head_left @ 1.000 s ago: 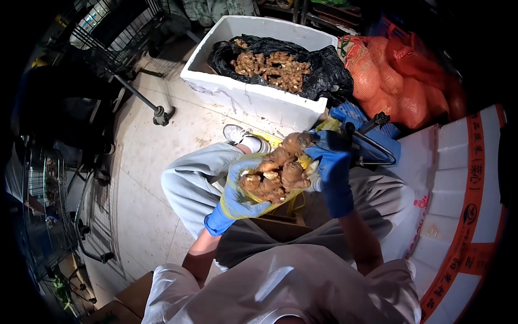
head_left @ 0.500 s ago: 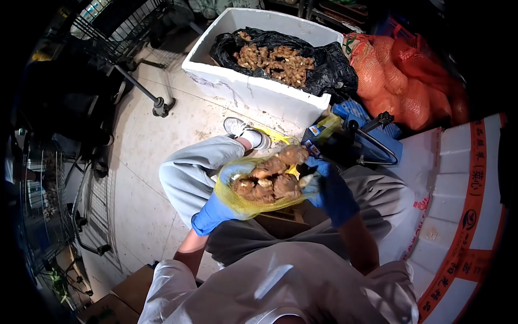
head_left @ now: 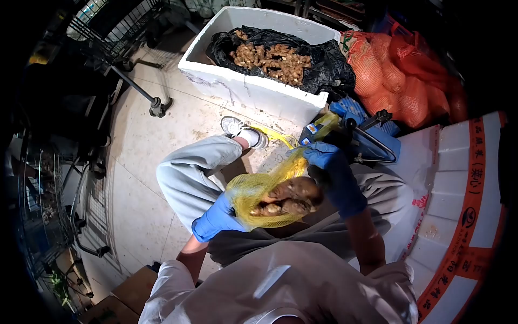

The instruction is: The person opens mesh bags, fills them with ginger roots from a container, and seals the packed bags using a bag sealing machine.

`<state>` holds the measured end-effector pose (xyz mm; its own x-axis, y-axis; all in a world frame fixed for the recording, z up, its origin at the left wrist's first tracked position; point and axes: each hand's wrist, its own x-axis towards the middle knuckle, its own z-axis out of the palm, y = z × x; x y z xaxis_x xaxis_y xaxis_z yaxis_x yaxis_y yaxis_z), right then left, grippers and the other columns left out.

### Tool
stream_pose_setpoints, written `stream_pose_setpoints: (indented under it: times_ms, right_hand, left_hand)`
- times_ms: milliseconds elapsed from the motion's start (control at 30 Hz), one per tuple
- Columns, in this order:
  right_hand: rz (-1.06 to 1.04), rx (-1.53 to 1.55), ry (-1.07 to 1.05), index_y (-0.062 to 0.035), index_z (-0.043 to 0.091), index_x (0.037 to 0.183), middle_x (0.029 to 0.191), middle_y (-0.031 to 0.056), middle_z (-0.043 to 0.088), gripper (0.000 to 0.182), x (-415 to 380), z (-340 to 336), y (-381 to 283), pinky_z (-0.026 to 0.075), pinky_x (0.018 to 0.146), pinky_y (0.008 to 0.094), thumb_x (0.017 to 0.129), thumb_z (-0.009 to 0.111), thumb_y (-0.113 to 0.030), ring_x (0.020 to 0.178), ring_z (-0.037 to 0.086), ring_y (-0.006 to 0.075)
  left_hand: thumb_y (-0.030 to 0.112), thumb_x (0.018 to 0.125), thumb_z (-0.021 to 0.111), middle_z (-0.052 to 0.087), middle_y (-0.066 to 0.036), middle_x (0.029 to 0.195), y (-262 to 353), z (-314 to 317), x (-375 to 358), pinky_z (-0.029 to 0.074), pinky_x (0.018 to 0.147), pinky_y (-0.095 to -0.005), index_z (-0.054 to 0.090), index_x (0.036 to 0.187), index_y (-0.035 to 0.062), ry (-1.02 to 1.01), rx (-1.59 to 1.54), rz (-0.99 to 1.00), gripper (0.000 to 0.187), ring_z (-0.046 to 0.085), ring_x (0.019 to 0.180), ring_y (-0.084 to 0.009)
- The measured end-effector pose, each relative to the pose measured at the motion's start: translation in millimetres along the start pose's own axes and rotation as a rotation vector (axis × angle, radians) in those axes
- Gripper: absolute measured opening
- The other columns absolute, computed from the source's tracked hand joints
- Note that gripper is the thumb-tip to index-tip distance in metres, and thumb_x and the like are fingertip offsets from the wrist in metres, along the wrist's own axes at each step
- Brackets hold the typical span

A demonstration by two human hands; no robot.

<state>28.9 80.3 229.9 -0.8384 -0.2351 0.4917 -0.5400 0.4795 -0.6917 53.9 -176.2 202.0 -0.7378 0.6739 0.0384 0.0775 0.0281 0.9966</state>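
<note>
A yellow mesh bag (head_left: 251,189) with brown ginger (head_left: 291,195) in it hangs between my two blue-gloved hands, above my lap. My left hand (head_left: 218,218) grips the bag's left side, its fingers partly behind the mesh. My right hand (head_left: 329,162) is closed on the bag's upper right edge, just above the ginger. Part of the ginger shows bare at the bag's open right side.
Beyond my feet stands a white foam box (head_left: 253,89) with ginger in a black plastic bag (head_left: 329,70). Orange mesh sacks (head_left: 386,75) lie at the upper right, white foam boxes (head_left: 442,189) at the right. Metal carts (head_left: 132,81) stand at the left.
My right hand has moved up and pulled the bag's edge upward. The ginger has shifted right and down, and the bag's left part is less spread over my left hand.
</note>
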Motion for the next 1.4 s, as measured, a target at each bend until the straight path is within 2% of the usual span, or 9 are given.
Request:
stream_pose_setpoints:
  times_ms: [100,167,233,300,533,633,1033,1300,1400]
  right_hand:
    - [0.339,0.117,-0.052,-0.0031,0.061,0.081,0.074,0.0118,0.057,0.023,16,3,-11,0.043,0.055,0.0278,0.060,0.053,-0.001,0.067,0.055,0.0250]
    - [-0.014,-0.561,-0.016,-0.0014,0.061,0.078,0.071,0.0107,0.058,0.018,17,1,-8,0.043,0.056,0.0254,0.061,0.058,-0.004,0.064,0.056,0.0209]
    - [0.667,0.005,0.145,-0.0006,0.061,0.080,0.068,0.0089,0.059,0.017,16,5,-14,0.043,0.055,0.0239,0.064,0.062,-0.007,0.061,0.055,0.0151]
    - [0.599,0.201,0.372,-0.0003,0.061,0.080,0.069,0.0075,0.059,0.014,17,7,-12,0.043,0.056,0.0236,0.068,0.062,-0.007,0.061,0.054,0.0121]
    - [0.427,0.173,-0.089,-0.0039,0.061,0.076,0.070,0.0109,0.058,0.014,55,11,44,0.044,0.059,0.0293,0.074,0.057,-0.017,0.064,0.055,0.0223]
    - [-0.043,-0.515,0.091,-0.0086,0.063,0.078,0.073,0.0056,0.059,0.013,53,3,50,0.044,0.061,0.0287,0.068,0.056,-0.011,0.068,0.057,0.0199]
    - [-0.006,-0.227,0.346,-0.0076,0.055,0.084,0.081,0.0067,0.048,0.030,44,-4,9,0.039,0.063,0.0312,0.058,0.070,-0.012,0.072,0.048,0.0229]
    - [-0.125,-0.583,-0.043,-0.0051,0.055,0.078,0.084,0.0106,0.049,0.023,36,14,7,0.038,0.070,0.0337,0.063,0.067,-0.018,0.078,0.046,0.0275]
    - [-0.168,-0.111,0.043,-0.0042,0.055,0.078,0.086,0.0101,0.050,0.019,35,3,1,0.039,0.069,0.0336,0.065,0.064,-0.013,0.078,0.048,0.0274]
  left_hand:
    - [0.008,0.057,0.073,0.040,-0.008,0.118,-1,3,3,0.028,0.092,-0.0296,0.041,0.116,0.0044,-0.023,-0.008,0.016,0.067,0.038,0.108,-0.0167]
    - [0.007,0.061,0.070,0.038,-0.006,0.120,-4,7,6,0.029,0.092,-0.0279,0.034,0.121,0.0038,0.105,-0.195,-0.087,0.070,0.037,0.109,-0.0151]
    - [0.005,0.063,0.069,0.038,-0.005,0.120,-2,6,13,0.030,0.092,-0.0275,0.029,0.124,0.0036,0.215,-0.449,-0.098,0.073,0.037,0.109,-0.0137]
    - [0.003,0.064,0.067,0.038,-0.004,0.119,-3,2,18,0.030,0.092,-0.0276,0.028,0.124,0.0038,0.245,-0.515,-0.104,0.072,0.037,0.109,-0.0127]
    - [-0.003,0.067,0.062,0.040,-0.004,0.118,-13,-14,33,0.033,0.089,-0.0253,0.028,0.125,0.0029,0.107,-0.417,-0.275,0.068,0.040,0.107,-0.0112]
    - [-0.006,0.068,0.058,0.039,-0.004,0.120,-15,-20,45,0.035,0.090,-0.0265,0.028,0.126,0.0054,0.262,-0.662,-0.274,0.067,0.040,0.108,-0.0120]
    - [-0.006,0.067,0.059,0.044,-0.003,0.112,-23,-8,69,0.037,0.086,-0.0262,0.033,0.120,0.0063,0.344,-0.498,-0.147,0.061,0.044,0.102,-0.0124]
    - [-0.005,0.066,0.060,0.045,-0.003,0.111,-32,-6,61,0.036,0.087,-0.0259,0.034,0.119,0.0066,0.378,-0.366,-0.103,0.061,0.045,0.100,-0.0120]
    - [-0.005,0.066,0.060,0.045,-0.003,0.112,-36,-7,56,0.036,0.087,-0.0261,0.033,0.120,0.0066,0.402,-0.381,-0.103,0.061,0.045,0.101,-0.0123]
